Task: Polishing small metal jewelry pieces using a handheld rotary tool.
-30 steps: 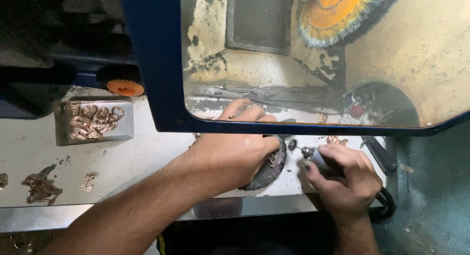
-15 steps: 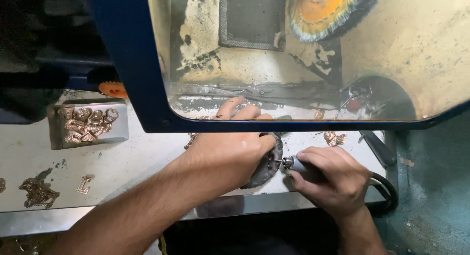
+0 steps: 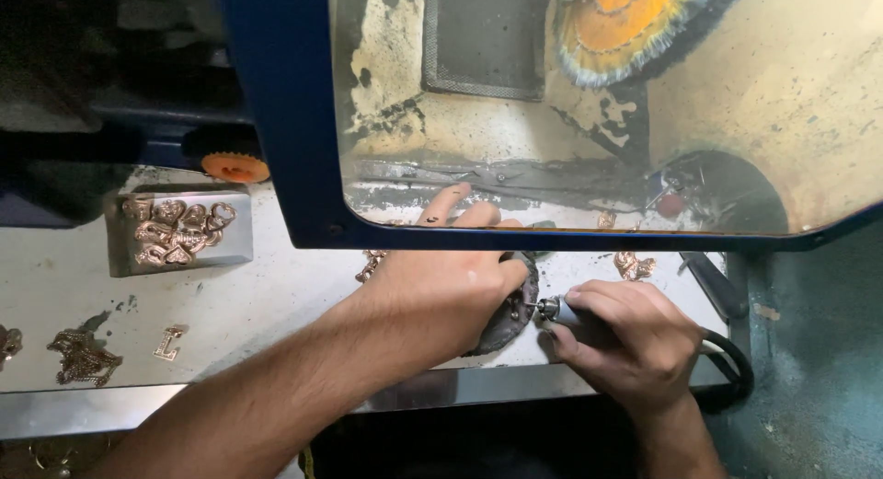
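Grimy white workbench (image 3: 276, 300) under a blue-framed polishing hood (image 3: 276, 120) — I work a rotary handpiece against a dark round block.

My left hand (image 3: 441, 290) is closed over the block (image 3: 515, 313), pinning it to the bench; my right hand (image 3: 625, 336) grips the handpiece (image 3: 561, 311) like a pen, its tip touching the block's edge — coppery charms fill a metal tray (image 3: 179, 230) well to the left.

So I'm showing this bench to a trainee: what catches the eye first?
Centre: the left hand presses on a dark round block while the right hand holds a rotary handpiece at its edge. Above right, an orange buffing wheel sits behind the blue-framed shield; a tray of gold-coloured pieces sits left.
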